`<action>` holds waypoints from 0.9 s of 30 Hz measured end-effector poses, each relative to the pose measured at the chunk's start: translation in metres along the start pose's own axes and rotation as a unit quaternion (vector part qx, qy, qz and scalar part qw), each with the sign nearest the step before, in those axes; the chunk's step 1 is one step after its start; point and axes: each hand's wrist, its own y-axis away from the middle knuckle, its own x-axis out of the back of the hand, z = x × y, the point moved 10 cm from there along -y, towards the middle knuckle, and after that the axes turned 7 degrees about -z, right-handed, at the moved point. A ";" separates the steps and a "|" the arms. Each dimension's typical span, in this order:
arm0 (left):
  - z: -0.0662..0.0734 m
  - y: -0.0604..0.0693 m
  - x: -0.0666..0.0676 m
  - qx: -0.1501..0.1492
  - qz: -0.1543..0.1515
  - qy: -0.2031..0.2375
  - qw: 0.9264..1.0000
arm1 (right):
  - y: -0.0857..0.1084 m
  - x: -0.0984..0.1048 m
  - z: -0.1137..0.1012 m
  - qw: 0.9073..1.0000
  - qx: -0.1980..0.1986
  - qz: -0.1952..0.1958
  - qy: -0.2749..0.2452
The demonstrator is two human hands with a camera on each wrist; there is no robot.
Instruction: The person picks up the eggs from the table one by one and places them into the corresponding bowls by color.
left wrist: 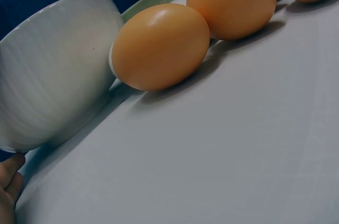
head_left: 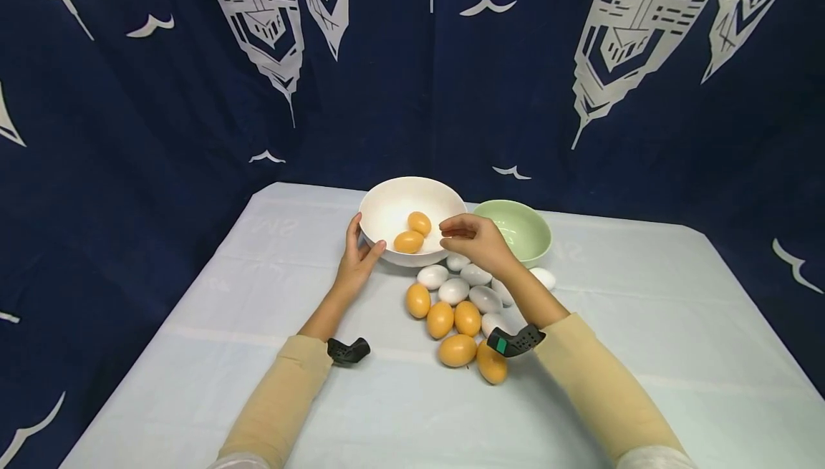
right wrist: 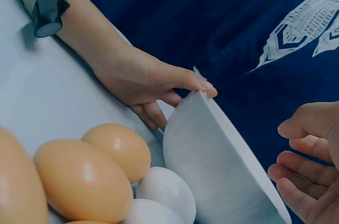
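My left hand [head_left: 354, 266] grips the left side of the white bowl [head_left: 387, 211], thumb over its near rim. Two orange eggs [head_left: 419, 223] lie together inside. Over the bowl's right edge is my right hand [head_left: 480, 241], fingers loosely bent and holding nothing. The right wrist view shows the left hand [right wrist: 140, 78] with its thumb on the rim of the bowl [right wrist: 212, 160], and the right hand [right wrist: 312, 166] empty beside the opposite side. In the left wrist view the bowl [left wrist: 58, 65] looks tilted; only fingertips [left wrist: 9, 181] of the left hand show below it.
A green bowl [head_left: 525, 229] stands right of the white one, partly behind my right hand. Several white eggs [head_left: 454, 291] lie in front of the bowls, and several orange eggs [head_left: 457, 350] lie nearer me. A dark blue patterned cloth [head_left: 432, 97] hangs behind the table [head_left: 258, 297].
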 end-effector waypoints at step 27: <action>-0.002 0.001 0.000 0.003 -0.005 -0.021 1.000 | 0.059 -0.006 0.021 0.992 0.025 -0.101 -0.075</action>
